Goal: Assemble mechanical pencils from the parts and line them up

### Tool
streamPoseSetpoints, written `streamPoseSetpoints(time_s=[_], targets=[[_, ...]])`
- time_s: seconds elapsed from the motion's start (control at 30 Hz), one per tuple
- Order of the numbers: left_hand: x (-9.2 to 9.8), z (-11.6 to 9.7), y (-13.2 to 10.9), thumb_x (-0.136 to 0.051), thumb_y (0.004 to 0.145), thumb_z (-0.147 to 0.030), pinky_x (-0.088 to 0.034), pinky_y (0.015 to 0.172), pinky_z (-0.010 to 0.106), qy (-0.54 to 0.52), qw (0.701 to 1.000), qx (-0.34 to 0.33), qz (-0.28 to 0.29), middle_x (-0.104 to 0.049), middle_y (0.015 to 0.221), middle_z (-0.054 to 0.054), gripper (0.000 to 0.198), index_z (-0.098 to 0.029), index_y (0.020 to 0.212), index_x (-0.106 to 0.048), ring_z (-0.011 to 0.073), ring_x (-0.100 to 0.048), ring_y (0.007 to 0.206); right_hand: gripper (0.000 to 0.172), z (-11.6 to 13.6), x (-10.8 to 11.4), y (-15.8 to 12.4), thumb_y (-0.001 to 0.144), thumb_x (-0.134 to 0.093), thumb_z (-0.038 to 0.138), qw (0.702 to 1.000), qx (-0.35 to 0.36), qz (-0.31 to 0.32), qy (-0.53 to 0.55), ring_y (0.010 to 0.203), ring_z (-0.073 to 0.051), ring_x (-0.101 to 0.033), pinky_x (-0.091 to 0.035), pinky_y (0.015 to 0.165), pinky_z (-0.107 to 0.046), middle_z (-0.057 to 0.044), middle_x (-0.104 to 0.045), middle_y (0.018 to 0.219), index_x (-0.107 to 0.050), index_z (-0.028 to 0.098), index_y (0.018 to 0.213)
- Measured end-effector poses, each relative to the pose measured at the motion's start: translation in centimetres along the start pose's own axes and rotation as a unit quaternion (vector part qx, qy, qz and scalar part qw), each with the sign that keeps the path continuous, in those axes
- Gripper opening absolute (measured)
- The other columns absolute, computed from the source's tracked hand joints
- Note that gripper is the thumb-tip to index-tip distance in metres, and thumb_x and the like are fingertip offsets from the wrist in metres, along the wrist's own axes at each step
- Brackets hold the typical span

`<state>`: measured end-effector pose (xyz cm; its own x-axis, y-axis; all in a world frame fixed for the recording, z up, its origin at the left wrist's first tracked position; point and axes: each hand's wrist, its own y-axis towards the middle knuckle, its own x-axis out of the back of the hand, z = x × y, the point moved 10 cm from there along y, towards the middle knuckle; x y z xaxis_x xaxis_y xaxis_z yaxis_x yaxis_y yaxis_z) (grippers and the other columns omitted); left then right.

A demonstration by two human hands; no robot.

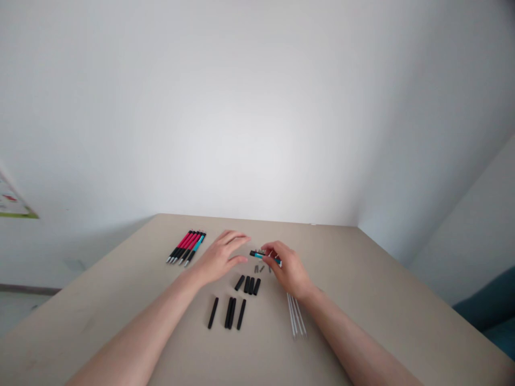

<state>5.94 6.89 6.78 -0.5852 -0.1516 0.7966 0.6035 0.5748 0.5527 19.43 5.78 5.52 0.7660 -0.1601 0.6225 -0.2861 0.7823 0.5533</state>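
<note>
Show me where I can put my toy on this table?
Widest bare table lies right of the white refills and right hand. More lies front left, nearer than the finished pens. Crowded: between the left hand and right hand with its teal pen, where black tubes and grey bits lie.

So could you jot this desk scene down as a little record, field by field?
Surface: beige flat table
Left hand: open, palm down, holding nothing
Right hand: pinches a teal and black pen barrel
Far left: row of red and teal finished pens
Centre: short black plastic sleeves, longer black plastic tubes nearer the person, small grey metal bits
Right: thin white refill rods beside the right wrist
</note>
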Motion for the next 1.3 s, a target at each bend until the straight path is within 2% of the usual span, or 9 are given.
streamPoseSetpoints(time_s=[0.07, 0.13, 0.27, 0.5, 0.67, 0.8, 1.03, 1.13, 1.3], targets=[[-0.8, -1.1, 0.2, -0.06, 0.083, -0.035, -0.042, 0.094, 0.034, -0.027, 0.999, -0.012, 0.02, -0.057, 0.113, 0.007, 0.037, -0.022, 0.118, -0.056, 0.0197, -0.048, 0.107, 0.01, 1.2, -0.7, -0.2, 0.087, -0.053, 0.02, 0.999, 0.025, 0.019, 0.028, 0.076, -0.014, -0.057, -0.045, 0.071, -0.026, -0.003, -0.061, 0.088, -0.058, 0.02, 0.095], [-1.8, -1.8, 0.3, -0.058, 0.085, -0.034, -0.043, 0.086, 0.031, -0.042, 0.997, -0.029, 0.053, -0.062, 0.098, 0.005, 0.023, -0.019, 0.103, -0.063, 0.0186, -0.051, 0.096, 0.008, 1.5, -0.8, -0.3, 0.087, -0.054, 0.022, 0.998, 0.027, 0.025, 0.046, 0.076, -0.014, -0.057, -0.045, 0.071, -0.026, -0.004, -0.061, 0.087, -0.059, 0.02, 0.092], [-2.2, -1.7, 0.2, -0.049, 0.091, -0.027, -0.042, 0.078, 0.03, -0.042, 0.996, -0.037, 0.066, -0.063, 0.081, 0.005, 0.019, -0.016, 0.093, -0.065, 0.0171, -0.052, 0.083, 0.008, 1.1, -0.7, -0.3, 0.086, -0.056, 0.023, 0.997, 0.02, 0.024, 0.064, 0.077, -0.015, -0.057, -0.045, 0.071, -0.027, -0.004, -0.061, 0.085, -0.061, 0.019, 0.09], [-1.4, -0.1, -0.1, -0.049, 0.09, -0.022, -0.042, 0.076, 0.031, -0.026, 0.999, 0.0, 0.041, -0.065, 0.083, 0.005, 0.017, -0.016, 0.091, -0.065, 0.0183, -0.053, 0.083, 0.008, 0.2, 0.1, -0.3, 0.085, -0.055, 0.022, 0.998, 0.015, -0.013, 0.064, 0.068, -0.014, -0.055, -0.044, 0.065, -0.026, -0.003, -0.061, 0.078, -0.063, 0.02, 0.087], [-1.9, -0.6, 0.0, -0.054, 0.088, -0.028, -0.042, 0.08, 0.031, -0.042, 0.998, -0.014, 0.054, -0.066, 0.089, 0.004, 0.017, -0.018, 0.098, -0.064, 0.018, -0.055, 0.087, 0.006, 0.4, -0.1, -0.3, 0.084, -0.057, 0.02, 0.998, 0.017, -0.007, 0.054, 0.067, -0.013, -0.055, -0.043, 0.064, -0.025, -0.001, -0.062, 0.077, -0.063, 0.02, 0.086], [-2.4, -0.9, -0.1, -0.051, 0.089, -0.024, -0.043, 0.078, 0.029, -0.047, 0.996, -0.02, 0.069, -0.065, 0.083, 0.003, 0.016, -0.019, 0.093, -0.065, 0.0168, -0.056, 0.084, 0.007, 0.4, -0.2, -0.3, 0.084, -0.058, 0.022, 0.999, 0.015, 0.002, 0.028, 0.066, -0.013, -0.054, -0.042, 0.063, -0.025, -0.002, -0.063, 0.077, -0.063, 0.02, 0.088], [-1.7, 0.5, -0.4, -0.047, 0.089, -0.02, -0.044, 0.08, 0.03, -0.043, 0.997, 0.034, 0.055, -0.065, 0.089, 0.005, 0.018, -0.018, 0.096, -0.063, 0.0176, -0.056, 0.087, 0.012, -1.9, 1.4, -0.4, 0.08, -0.053, 0.016, 0.995, -0.047, -0.059, -0.065, 0.077, -0.018, -0.056, -0.043, 0.073, -0.031, -0.005, -0.065, 0.079, -0.065, 0.018, 0.083], [-1.6, 0.6, -0.4, -0.045, 0.09, -0.018, -0.044, 0.082, 0.03, -0.049, 0.996, 0.042, 0.059, -0.065, 0.094, 0.005, 0.022, -0.019, 0.103, -0.062, 0.0176, -0.056, 0.09, 0.015, -2.8, 1.2, -0.4, 0.078, -0.053, 0.013, 0.992, -0.072, -0.048, -0.096, 0.083, -0.02, -0.056, -0.043, 0.078, -0.033, -0.006, -0.066, 0.084, -0.066, 0.017, 0.083], [-1.9, 0.7, -0.5, -0.046, 0.089, -0.019, -0.044, 0.082, 0.03, -0.044, 0.995, 0.046, 0.071, -0.066, 0.094, 0.005, 0.02, -0.019, 0.099, -0.063, 0.0178, -0.057, 0.089, 0.019, -3.6, 0.4, -0.5, 0.075, -0.052, 0.009, 0.989, -0.094, -0.008, -0.113, 0.087, -0.021, -0.056, -0.042, 0.083, -0.033, -0.006, -0.067, 0.084, -0.068, 0.017, 0.081]])
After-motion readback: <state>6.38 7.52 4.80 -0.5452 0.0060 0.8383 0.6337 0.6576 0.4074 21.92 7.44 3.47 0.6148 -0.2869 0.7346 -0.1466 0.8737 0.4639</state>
